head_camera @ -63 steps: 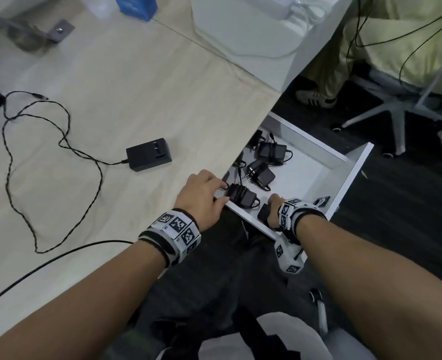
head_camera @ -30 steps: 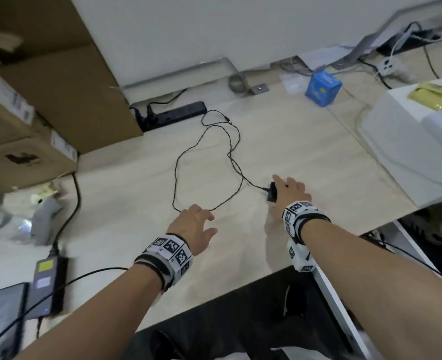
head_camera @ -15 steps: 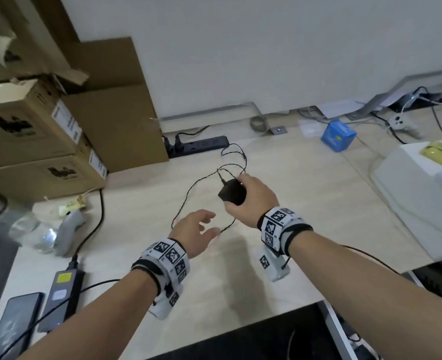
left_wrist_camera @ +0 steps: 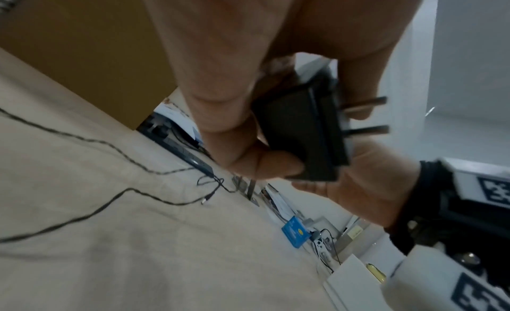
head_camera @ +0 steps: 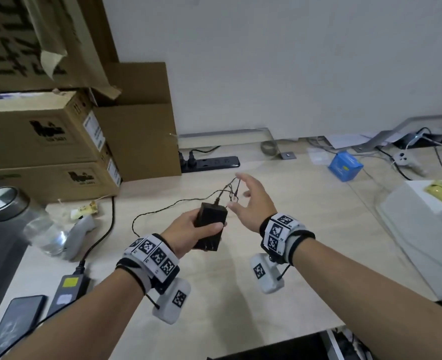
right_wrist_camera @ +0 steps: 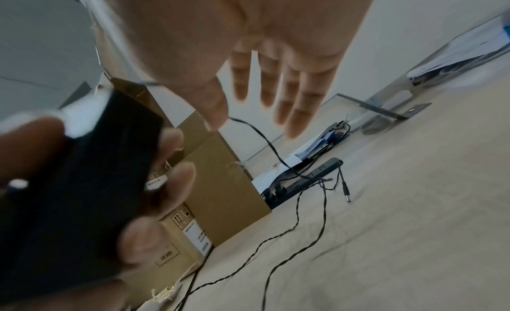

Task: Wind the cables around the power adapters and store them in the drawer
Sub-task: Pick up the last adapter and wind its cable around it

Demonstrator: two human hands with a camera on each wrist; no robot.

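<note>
In the head view my left hand [head_camera: 206, 229] grips a black power adapter [head_camera: 210, 216] above the wooden desk [head_camera: 305, 242], with its prongs [left_wrist_camera: 367, 115] pointing back toward me. The adapter's thin black cable [head_camera: 162, 206] leaves its far end and lies in loose loops on the desk. My right hand [head_camera: 243, 196] hovers just beyond the adapter with its fingers [right_wrist_camera: 276, 86] straight and spread, and the cable [right_wrist_camera: 265, 141] runs past the thumb. The barrel plug [right_wrist_camera: 346, 194] lies on the desk. Only a corner of the drawer [head_camera: 342, 344] shows at the lower right.
Cardboard boxes [head_camera: 58, 141] are stacked at the back left, with a black power strip [head_camera: 212, 162] beside them. A blue box [head_camera: 344, 166] and a white machine [head_camera: 422, 224] stand on the right. At the left are a lidded jar [head_camera: 32, 224], a charger brick [head_camera: 69, 289] and a phone [head_camera: 17, 323].
Both hands left the drawer and went to the desk. The right hand picked up the adapter, and the left hand now holds it. The right hand has opened by the cable.
</note>
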